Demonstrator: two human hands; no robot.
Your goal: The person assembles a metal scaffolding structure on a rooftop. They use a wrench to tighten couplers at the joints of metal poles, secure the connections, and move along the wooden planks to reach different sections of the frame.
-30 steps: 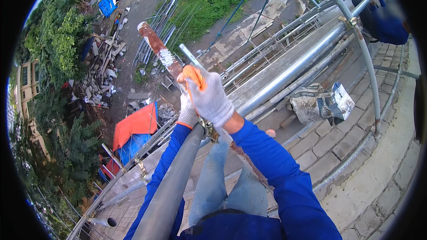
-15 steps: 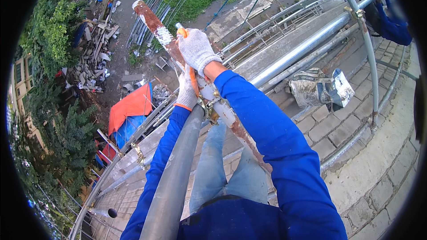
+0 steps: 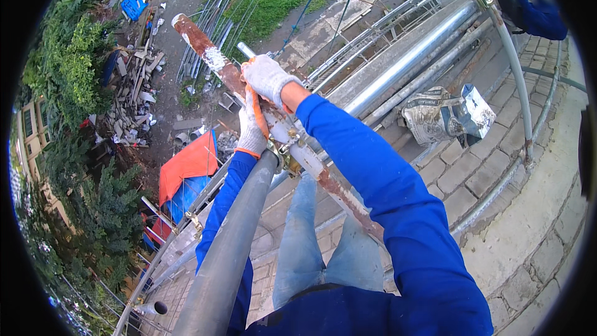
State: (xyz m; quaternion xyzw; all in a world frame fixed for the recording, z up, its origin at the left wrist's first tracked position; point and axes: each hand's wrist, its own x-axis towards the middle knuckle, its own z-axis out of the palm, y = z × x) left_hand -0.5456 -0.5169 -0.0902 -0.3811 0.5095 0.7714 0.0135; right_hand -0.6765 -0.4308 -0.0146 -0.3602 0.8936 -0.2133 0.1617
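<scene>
Both my hands wear whitish knit gloves with orange parts. My right hand (image 3: 268,79) is closed on a short silver metal rod (image 3: 246,50), whose end sticks out beyond my fingers, over a rusty, white-splotched pipe (image 3: 213,56). Just below it, my left hand (image 3: 250,129) is curled against the near side of that pipe; what its fingers hold is hidden. A metal scaffold clamp (image 3: 287,148) sits beside my left hand, where the rusty pipe crosses a thick grey pipe (image 3: 233,249). The grey pipe runs toward me over my left forearm.
On the right, a crumpled cement bag (image 3: 444,115) lies by silver pipes (image 3: 416,56) on the block ledge (image 3: 460,180). A curved scaffold rail (image 3: 513,68) rises there, with another person (image 3: 538,9) beyond. Far below are debris (image 3: 130,84), an orange tarp (image 3: 183,158) and trees.
My hands have shifted slightly left and down, staying at the rusty pipe. More of the silver rod shows past my right hand. The view has shifted a little.
</scene>
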